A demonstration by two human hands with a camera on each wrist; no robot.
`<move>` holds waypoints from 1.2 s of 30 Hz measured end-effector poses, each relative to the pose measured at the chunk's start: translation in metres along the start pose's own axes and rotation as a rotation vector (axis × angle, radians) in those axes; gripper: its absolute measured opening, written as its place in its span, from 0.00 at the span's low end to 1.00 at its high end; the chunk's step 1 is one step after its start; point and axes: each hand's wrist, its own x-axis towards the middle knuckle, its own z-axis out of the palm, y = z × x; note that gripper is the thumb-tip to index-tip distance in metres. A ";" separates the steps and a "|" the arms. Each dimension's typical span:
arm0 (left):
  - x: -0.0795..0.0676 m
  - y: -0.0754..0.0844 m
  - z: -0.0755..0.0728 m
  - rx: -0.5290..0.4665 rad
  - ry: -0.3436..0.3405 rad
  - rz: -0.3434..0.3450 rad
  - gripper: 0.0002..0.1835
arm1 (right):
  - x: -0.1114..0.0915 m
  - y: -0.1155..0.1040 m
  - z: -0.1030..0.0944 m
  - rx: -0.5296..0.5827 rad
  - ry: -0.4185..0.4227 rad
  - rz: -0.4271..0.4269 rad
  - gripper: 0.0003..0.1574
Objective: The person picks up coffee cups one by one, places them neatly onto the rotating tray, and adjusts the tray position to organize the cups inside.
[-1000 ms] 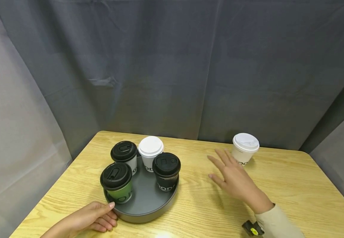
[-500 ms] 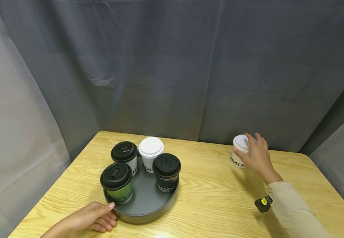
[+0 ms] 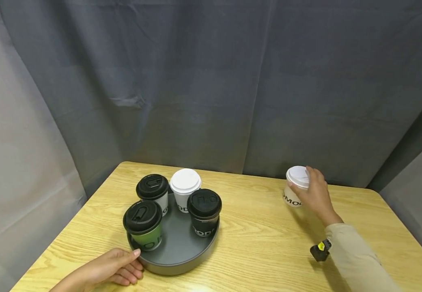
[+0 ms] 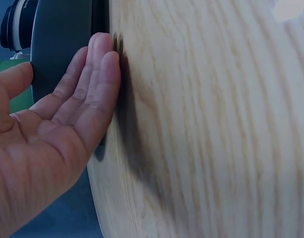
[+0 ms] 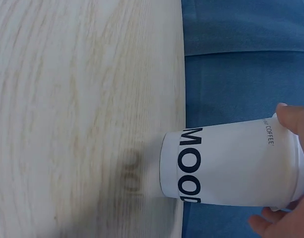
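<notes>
A white paper coffee cup point(image 3: 292, 195) with a white lid stands upright near the table's back right. My right hand point(image 3: 317, 198) grips it near the lid, thumb on one side and fingers on the other. Dark lettering runs round its lower part in the right wrist view, where the cup point(image 5: 231, 163) appears sideways. At the left, my left hand point(image 3: 112, 265) holds the near rim of a round dark grey tray point(image 3: 178, 245). In the left wrist view the thumb rests at the edge of the tray point(image 4: 60, 44), with the other fingers along its outer wall.
Several lidded cups stand on the tray: a green cup point(image 3: 147, 238) and a white cup point(image 3: 162, 202) with black lids, a white-lidded cup point(image 3: 181, 198) and a black cup point(image 3: 203, 223). A grey curtain point(image 3: 196, 101) hangs behind the wooden table point(image 3: 255, 243).
My right hand has moved right and back from beside the white-lidded cup at the right, and its fingers have closed round it near the lid. My left hand has stayed at the tray.
</notes>
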 end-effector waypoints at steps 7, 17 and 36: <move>0.000 0.001 0.000 0.001 -0.008 0.008 0.29 | 0.001 0.004 0.002 0.009 0.014 0.020 0.52; 0.002 -0.001 0.000 -0.004 -0.006 0.013 0.29 | -0.004 -0.002 0.002 0.048 0.021 0.003 0.46; 0.001 -0.001 -0.001 0.010 0.000 0.006 0.29 | -0.079 -0.087 -0.016 0.126 -0.076 -0.300 0.42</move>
